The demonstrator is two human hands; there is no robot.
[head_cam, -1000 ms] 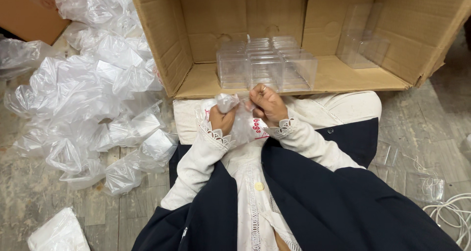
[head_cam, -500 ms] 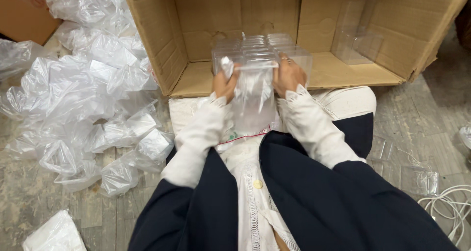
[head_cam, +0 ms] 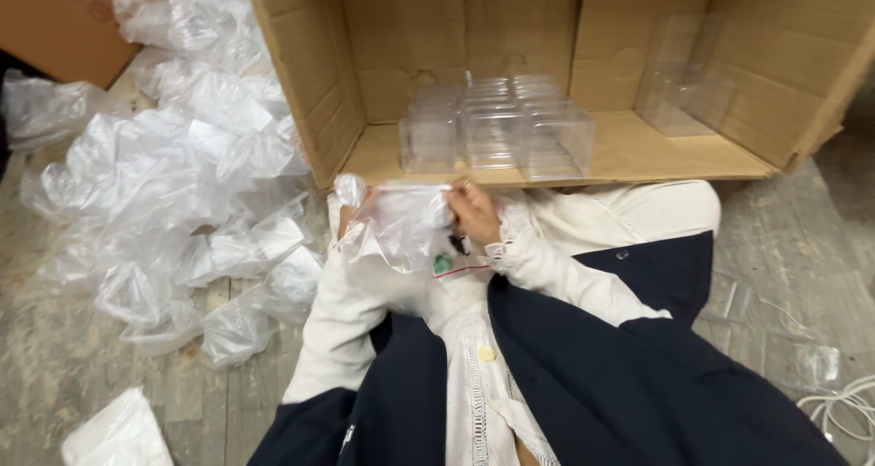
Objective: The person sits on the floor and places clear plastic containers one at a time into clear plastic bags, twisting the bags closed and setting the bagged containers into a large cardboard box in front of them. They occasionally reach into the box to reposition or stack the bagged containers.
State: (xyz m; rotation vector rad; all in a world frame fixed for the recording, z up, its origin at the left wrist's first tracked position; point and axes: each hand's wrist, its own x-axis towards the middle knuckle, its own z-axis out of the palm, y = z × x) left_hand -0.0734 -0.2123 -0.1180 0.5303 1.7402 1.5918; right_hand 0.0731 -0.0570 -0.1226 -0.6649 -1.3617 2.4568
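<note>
Hands meet over your lap in the head view: your right hand point(head_cam: 472, 213) pinches the top edge of a clear plastic bag point(head_cam: 401, 229), while your left hand point(head_cam: 351, 213), mostly hidden behind the film, appears to grip the opposite corner, so the bag hangs stretched between them, close to your chest. Just beyond, clear plastic boxes point(head_cam: 497, 133) stand in rows inside the open cardboard carton point(head_cam: 629, 152) within easy reach, and emptied bags point(head_cam: 173, 184) lie heaped on the floor to your left, clear of the carton.
</note>
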